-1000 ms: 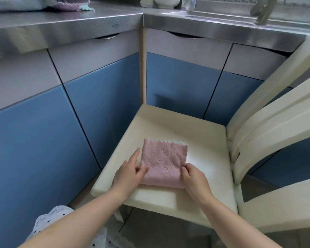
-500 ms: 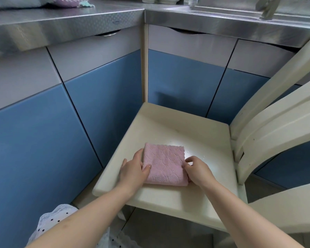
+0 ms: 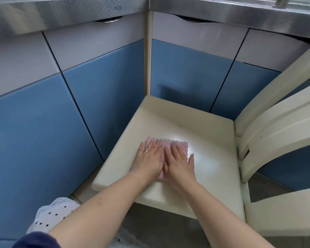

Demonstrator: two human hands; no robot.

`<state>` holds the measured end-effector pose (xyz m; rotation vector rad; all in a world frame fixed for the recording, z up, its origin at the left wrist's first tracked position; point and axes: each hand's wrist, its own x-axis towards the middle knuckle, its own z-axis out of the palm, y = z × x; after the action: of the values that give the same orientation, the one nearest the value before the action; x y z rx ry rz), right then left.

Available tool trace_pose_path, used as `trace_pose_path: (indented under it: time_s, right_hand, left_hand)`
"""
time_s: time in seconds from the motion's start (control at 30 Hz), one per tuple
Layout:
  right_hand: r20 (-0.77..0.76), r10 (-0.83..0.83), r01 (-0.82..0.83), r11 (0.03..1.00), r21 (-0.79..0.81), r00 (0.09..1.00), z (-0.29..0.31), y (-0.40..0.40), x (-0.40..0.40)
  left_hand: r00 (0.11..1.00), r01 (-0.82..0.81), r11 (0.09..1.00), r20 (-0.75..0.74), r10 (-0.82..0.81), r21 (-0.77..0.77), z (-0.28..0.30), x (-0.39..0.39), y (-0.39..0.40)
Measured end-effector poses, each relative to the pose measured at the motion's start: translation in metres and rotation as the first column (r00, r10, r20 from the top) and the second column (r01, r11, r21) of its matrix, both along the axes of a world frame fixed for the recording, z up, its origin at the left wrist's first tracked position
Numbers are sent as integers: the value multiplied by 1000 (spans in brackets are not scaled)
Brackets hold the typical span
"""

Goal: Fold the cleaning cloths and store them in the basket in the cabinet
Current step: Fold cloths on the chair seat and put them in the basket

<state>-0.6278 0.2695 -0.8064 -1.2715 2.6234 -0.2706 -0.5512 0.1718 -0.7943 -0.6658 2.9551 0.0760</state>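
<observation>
The pink cleaning cloth [image 3: 179,145], folded into a small square, lies on the cream chair seat [image 3: 211,140] that serves here as the working surface, and in the head view, the only one given, most of it is hidden under both palms. The left hand [image 3: 148,158] lies flat and spread on its left half, a ring on one finger, while the right hand [image 3: 180,162] lies flat just beside it, thumbs touching, its little finger off the cloth on the bare seat; neither hand grips anything, both simply press down. A scalloped edge peeks out beyond the fingertips and a corner shows below the wrists, though how many layers lie beneath I cannot quite tell. I judge this to be the flattening of a finished fold. The closed blue cabinet doors [image 3: 100,97] stand beyond and to the left of the hands, and no basket is visible. The risk from here is that the soft stack springs open or skews when lifted one-handed, or slides off the smooth seat's near edge if pushed.
</observation>
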Motion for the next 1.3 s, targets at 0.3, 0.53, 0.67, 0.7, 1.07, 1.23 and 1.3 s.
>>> trace_pose_path:
  time_s: [0.3,0.53,0.67,0.7,1.07,1.23,1.3]
  right_hand:
    - [8,-87,86,993,79,996,-4,26,-16]
    - [116,-112,105,993,60,987,6,24,-23]
    - [308,-327,406,882,-240,893,21,41,-31]
    - [336,-345,432,871,-233,877,24,46,-31]
    - [899,-156,718,663,-212,409,34,33,-9]
    - [951,-53,733,651,-197,303,52,22,-1]
    - [941,5,699,668,-255,339,79,4,5]
  left_hand:
    - [994,-108,994,5,108,30,-11,8,-14]
    - [983,-175,977,-24,180,122,-7,9,-13]
    - [945,-302,930,-60,320,208,0,27,-17]
    - [948,-303,931,-35,316,204,0,31,-17]
    - [716,-201,351,-108,690,915,30,31,-8]
    - [618,-79,42,16,786,996,62,64,-14]
    - [617,-49,63,-20,787,997,89,83,-24]
